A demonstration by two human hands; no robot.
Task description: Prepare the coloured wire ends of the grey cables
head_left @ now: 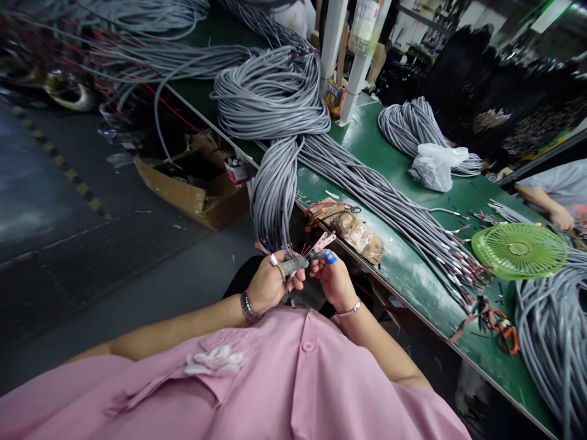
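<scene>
seen from the head view: thin wires [305, 249] sit, it appears, in the pinched fingers of the left hand [267, 286], on a worker in a pink shirt [270, 379]. the right hand [338, 282] faces it, fingers curled in; i cannot tell whether they grasp a wire. a pink clip [324, 242] juts just above the right fingertips. beyond the left fingers, grey cables [275, 189] hang past the table [358, 143] edge. their weight could tug the wires from a loose pinch; the blue wrap [329, 256] on a right finger could dull touch, letting one slip.
</scene>
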